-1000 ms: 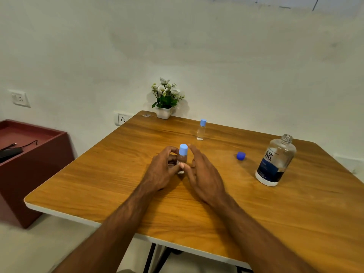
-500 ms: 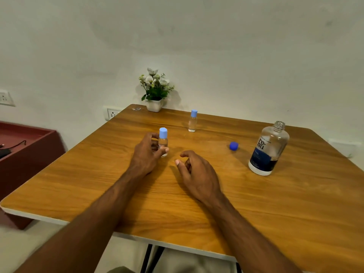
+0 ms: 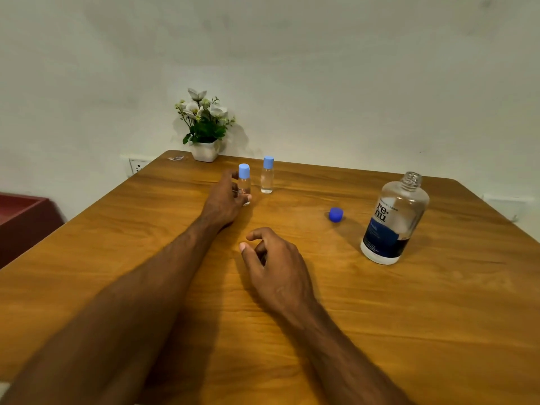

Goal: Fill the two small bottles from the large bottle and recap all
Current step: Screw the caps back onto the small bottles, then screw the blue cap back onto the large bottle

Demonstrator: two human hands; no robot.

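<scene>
My left hand grips a small clear bottle with a light blue cap, upright on the wooden table near its far side. A second small capped bottle stands just to its right, apart from it. The large clear bottle with a dark blue label stands uncapped at the right. Its dark blue cap lies on the table to its left. My right hand rests at the table's middle with fingers loosely curled, holding nothing.
A white pot of white flowers sits at the far edge against the wall. A wall socket is left of the table's corner. A dark red cabinet stands lower at the left.
My left hand has carried the small capped bottle away from me to beside the other small bottle. My right hand let go of it and stayed back at the middle.
</scene>
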